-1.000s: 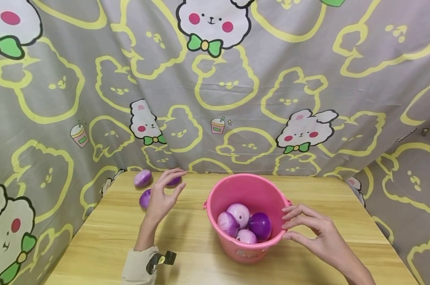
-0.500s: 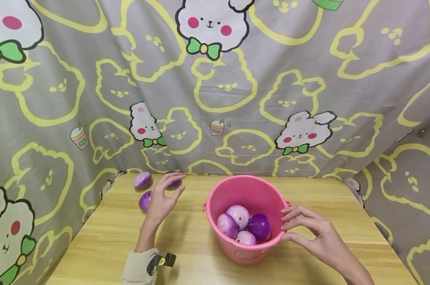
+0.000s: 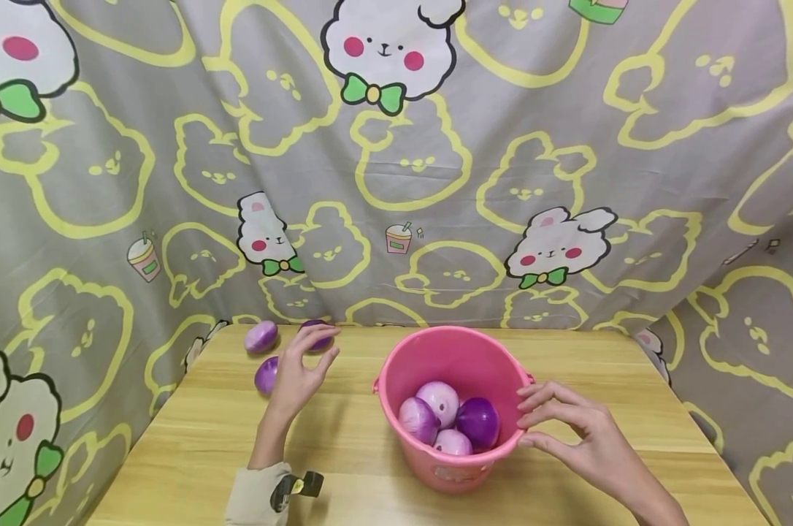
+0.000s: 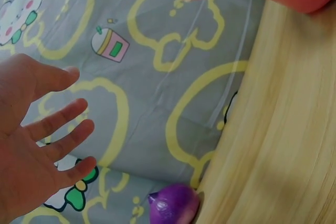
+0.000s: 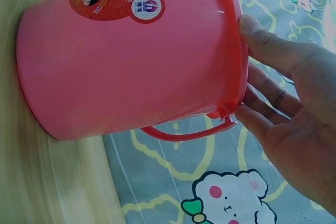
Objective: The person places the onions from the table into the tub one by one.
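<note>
A pink bucket (image 3: pixel 429 471) stands upright on the table in the head view, with several purple onions (image 3: pixel 478 424) inside it. My right hand (image 3: pixel 587 431) holds the bucket's right rim, fingers and thumb at its edge; the right wrist view shows this close up. To the left, my left hand (image 3: pixel 301 376) hovers over the table with fingers apart and nothing between them. Around it lie three more onions: one at the far left (image 3: pixel 261 337), a nearer onion (image 3: pixel 265 376) partly behind the hand, and another onion (image 3: pixel 314 324) partly covered by its fingers.
The wooden table (image 3: pixel 357 438) ends at a grey patterned curtain (image 3: pixel 436 212) hung behind and on both sides. A red handle (image 5: pixel 184 136) hangs along the bucket's side. The left sleeve carries a black strapped device (image 3: pixel 298 488).
Both hands, the bucket and the onions keep their places relative to each other. The whole head view has shifted slightly downward.
</note>
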Motion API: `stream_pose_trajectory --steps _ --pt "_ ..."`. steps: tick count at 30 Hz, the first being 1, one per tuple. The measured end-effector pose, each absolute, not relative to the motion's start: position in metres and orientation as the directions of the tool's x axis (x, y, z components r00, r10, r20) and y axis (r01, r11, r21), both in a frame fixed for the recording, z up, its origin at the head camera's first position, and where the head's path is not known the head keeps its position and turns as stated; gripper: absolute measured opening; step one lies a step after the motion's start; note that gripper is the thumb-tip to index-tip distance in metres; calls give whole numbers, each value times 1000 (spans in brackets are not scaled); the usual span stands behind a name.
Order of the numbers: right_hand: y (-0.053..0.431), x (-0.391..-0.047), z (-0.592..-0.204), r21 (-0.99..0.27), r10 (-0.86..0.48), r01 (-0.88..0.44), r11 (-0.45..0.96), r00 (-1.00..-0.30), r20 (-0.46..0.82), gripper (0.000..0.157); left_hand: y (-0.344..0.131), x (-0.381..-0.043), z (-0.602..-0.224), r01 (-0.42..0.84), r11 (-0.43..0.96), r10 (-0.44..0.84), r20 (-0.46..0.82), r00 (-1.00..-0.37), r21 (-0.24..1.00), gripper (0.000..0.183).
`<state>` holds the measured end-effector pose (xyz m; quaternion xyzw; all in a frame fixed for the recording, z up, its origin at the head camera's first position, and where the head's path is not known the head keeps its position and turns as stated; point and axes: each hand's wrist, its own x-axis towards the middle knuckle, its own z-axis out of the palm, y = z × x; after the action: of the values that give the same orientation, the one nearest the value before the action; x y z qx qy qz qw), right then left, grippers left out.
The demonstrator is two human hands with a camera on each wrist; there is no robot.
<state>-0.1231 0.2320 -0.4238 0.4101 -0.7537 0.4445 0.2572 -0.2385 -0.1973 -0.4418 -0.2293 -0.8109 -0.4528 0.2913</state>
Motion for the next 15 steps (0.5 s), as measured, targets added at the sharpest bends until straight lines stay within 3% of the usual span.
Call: stream_pose_trajectory --steps 15 --pt "231 -123 -423 -464 -391 -847 260 -532 751 44 -204 -240 -445 605 528 95 667 -739 596 31"
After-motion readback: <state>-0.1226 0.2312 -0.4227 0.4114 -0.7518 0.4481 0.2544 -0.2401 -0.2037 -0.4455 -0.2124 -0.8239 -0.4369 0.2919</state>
